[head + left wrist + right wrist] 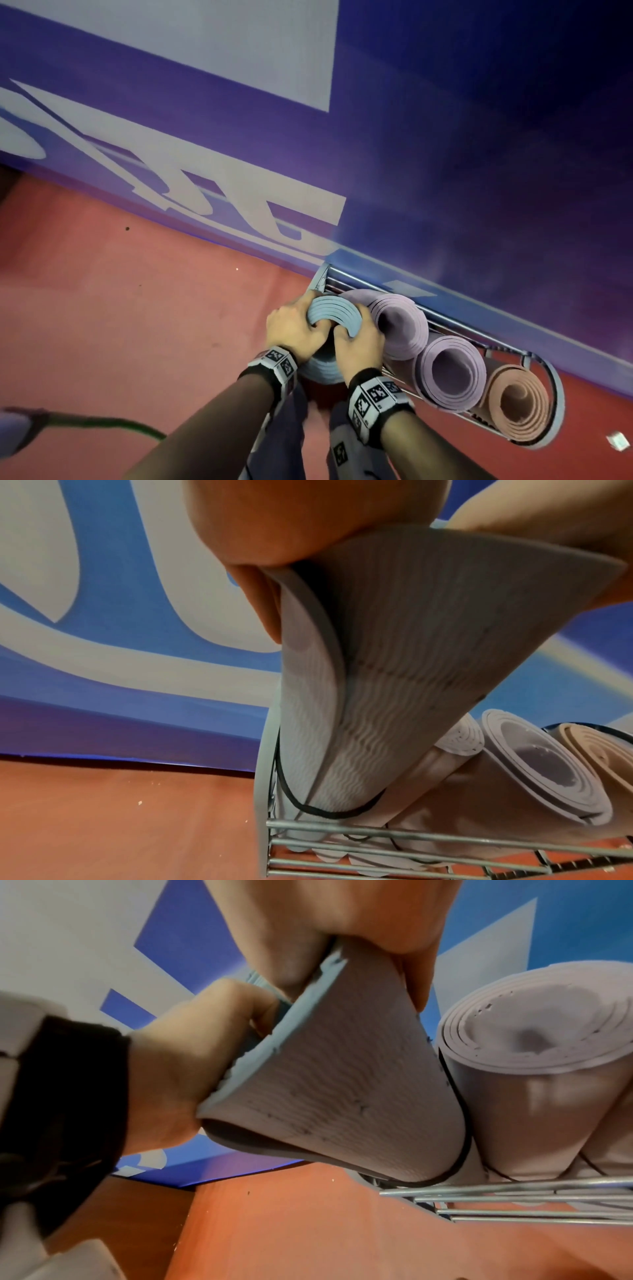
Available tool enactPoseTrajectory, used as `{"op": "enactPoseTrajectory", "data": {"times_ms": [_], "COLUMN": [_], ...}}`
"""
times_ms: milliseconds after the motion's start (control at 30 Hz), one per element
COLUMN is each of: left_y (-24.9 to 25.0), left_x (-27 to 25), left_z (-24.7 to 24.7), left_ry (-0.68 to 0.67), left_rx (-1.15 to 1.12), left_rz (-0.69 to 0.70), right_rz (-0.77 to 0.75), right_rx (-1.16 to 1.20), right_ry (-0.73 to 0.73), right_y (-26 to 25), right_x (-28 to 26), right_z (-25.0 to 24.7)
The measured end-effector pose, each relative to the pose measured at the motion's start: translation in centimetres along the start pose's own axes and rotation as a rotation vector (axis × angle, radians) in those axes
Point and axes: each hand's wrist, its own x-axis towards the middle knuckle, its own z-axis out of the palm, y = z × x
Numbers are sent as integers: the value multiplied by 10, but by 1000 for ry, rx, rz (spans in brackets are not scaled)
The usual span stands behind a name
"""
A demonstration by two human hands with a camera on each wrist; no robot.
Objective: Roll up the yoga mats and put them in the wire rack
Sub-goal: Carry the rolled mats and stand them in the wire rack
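A rolled light-blue yoga mat stands upright at the left end of the wire rack. Both hands grip its top rim: my left hand on the left side, my right hand on the right side, fingers curled over the edge. A black elastic band circles the mat's lower part. The left wrist view shows the blue mat with its lower end inside the rack. In the right wrist view the blue mat leans against a lilac roll.
Two lilac rolled mats and a peach one stand in the rack to the right. Behind it runs a blue and white printed wall. Red floor spreads left; a green cable lies at the lower left.
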Motion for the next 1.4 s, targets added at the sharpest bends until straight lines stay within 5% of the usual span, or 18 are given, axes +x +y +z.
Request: {"op": "enactPoseTrajectory", "data": {"times_ms": [300,433,733,1400], "left_y": [-13,-20,-36,-57], "left_x": [17,38,73,82], "left_z": [33,45,91,145], "left_ry": [27,128,126,149], "left_rx": [10,88,159,369], "left_rz": [81,148,152,232], "right_rz": [34,-51,-242,-306], "right_rx": [-99,-111,-497,-633], "right_ry": [-21,30,-46,-63], "right_y": [30,33,62,110], "right_x": [22,43,88,103], "right_z": [11,21,41,62]}}
